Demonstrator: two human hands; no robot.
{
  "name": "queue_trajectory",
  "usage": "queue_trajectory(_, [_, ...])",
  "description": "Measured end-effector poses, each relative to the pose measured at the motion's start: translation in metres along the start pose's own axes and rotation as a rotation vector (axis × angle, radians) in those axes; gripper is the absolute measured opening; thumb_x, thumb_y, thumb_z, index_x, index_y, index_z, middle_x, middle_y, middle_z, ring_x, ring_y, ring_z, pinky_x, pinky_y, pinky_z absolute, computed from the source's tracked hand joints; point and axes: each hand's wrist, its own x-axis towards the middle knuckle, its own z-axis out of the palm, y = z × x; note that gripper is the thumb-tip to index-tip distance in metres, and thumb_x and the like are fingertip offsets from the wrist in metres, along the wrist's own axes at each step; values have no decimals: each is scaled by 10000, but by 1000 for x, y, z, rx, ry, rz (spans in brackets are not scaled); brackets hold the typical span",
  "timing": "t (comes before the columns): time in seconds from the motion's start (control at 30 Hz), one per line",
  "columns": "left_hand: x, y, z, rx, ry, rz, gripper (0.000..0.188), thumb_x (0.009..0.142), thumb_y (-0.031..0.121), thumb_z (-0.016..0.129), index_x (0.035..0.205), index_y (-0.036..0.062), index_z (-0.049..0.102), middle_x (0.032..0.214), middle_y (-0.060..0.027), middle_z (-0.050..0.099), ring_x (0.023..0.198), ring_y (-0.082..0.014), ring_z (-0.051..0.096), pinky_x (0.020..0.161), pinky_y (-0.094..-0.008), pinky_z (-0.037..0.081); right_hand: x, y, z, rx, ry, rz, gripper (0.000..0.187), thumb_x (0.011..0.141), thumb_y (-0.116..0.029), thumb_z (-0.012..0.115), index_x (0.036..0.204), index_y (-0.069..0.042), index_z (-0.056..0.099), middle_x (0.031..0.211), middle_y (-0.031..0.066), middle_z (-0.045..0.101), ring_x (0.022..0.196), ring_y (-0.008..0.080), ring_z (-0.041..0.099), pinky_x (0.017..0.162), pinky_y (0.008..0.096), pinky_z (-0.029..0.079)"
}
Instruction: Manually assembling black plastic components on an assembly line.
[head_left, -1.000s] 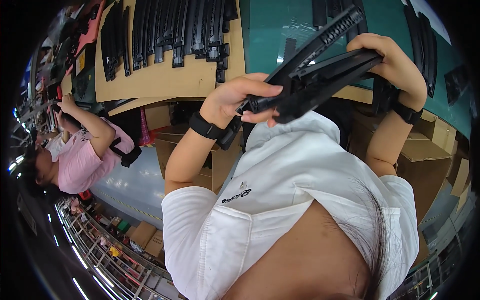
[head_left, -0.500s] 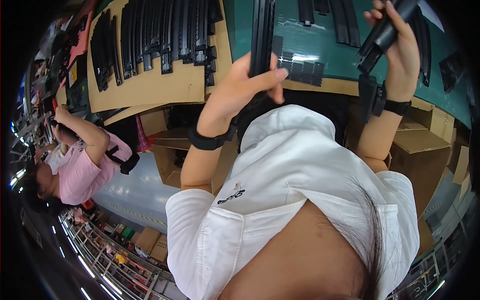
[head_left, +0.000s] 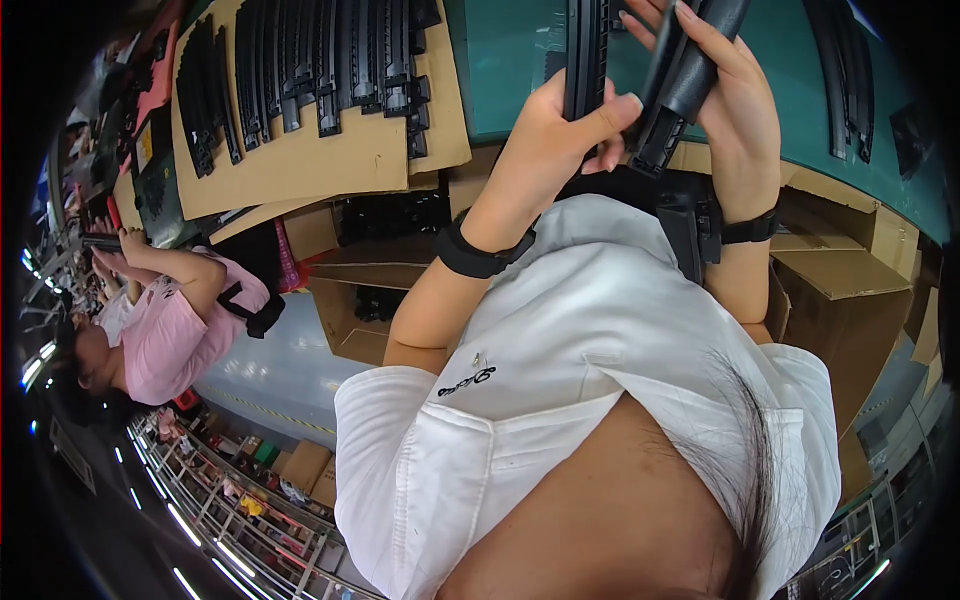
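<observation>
1. Across the green surface point(head_left: 510, 60) we judge the work to be partway along: parts lie set out at both sides while others are in hand.
2. On the cardboard sheet point(head_left: 435, 160) at the left, we see a row of black strips point(head_left: 325, 75) laid side by side; whether they are finished or waiting, we cannot tell.
3. At the right of the surface we find a few curved black pieces point(head_left: 838, 80), untouched by either hand.
4. Our left hand point(head_left: 565, 125) reaches up and inward from a bent elbow, its grip closed around a long black strip point(head_left: 587, 60) that stands nearly upright in our view.
5. Our right hand point(head_left: 740, 130) is raised just beside it, its grip around a rounded black piece point(head_left: 705, 65), slanting with its lower end toward the left hand; whether this is one part or two together, we cannot tell.
6. Between the two held parts a narrow gap shows, so we judge them not joined.
</observation>
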Motion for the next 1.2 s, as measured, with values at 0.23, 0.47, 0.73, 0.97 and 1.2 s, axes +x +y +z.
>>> queue_trajectory(0.23, [1, 4, 6, 37, -45, -56, 336, 889, 154, 804, 1071, 40, 545, 775, -75, 672, 540, -123, 599, 450, -230, 393, 2, 18, 12, 34, 201, -60, 360, 1004, -32, 583, 1344, 77, 536, 1269, 207, 662, 1111, 277, 682, 1007, 389, 559])
queue_trajectory(0.47, [-3, 7, 2, 4, -142, -156, 345, 890, 100, 768, 1126, 36, 525, 842, -123, 723, 589, -169, 672, 435, -241, 398, 5, 29, -9, -67, 121, 28, 371, 934, 11, 570, 1296, 93, 567, 1218, 208, 684, 1044, 267, 690, 924, 370, 581])
queue_trajectory(0.73, [8, 2, -7, -284, -267, -168, 261, 953, 148, 710, 1122, 39, 544, 864, -132, 710, 629, -199, 686, 419, -236, 372, -5, 13, 4, -19, -34, 64, 435, 872, 18, 556, 1296, 119, 559, 1198, 218, 698, 1026, 275, 707, 907, 365, 592])
queue_trajectory(0.97, [21, 0, -13, -245, -182, -171, 277, 1003, 258, 671, 1130, 45, 546, 823, -92, 674, 617, -185, 667, 426, -237, 376, 4, 14, -7, -111, -5, 210, 340, 954, -32, 566, 1279, 70, 579, 1054, 158, 737, 816, 235, 732, 797, 324, 616])
queue_trajectory(1.2, [29, -12, -3, 63, -68, -15, 339, 985, 236, 712, 1155, 13, 521, 823, -75, 676, 625, -163, 674, 479, -248, 438, 36, 63, -51, 236, -423, -159, 256, 1073, -230, 546, 1221, -27, 599, 957, 73, 710, 767, 164, 682, 728, 293, 577])
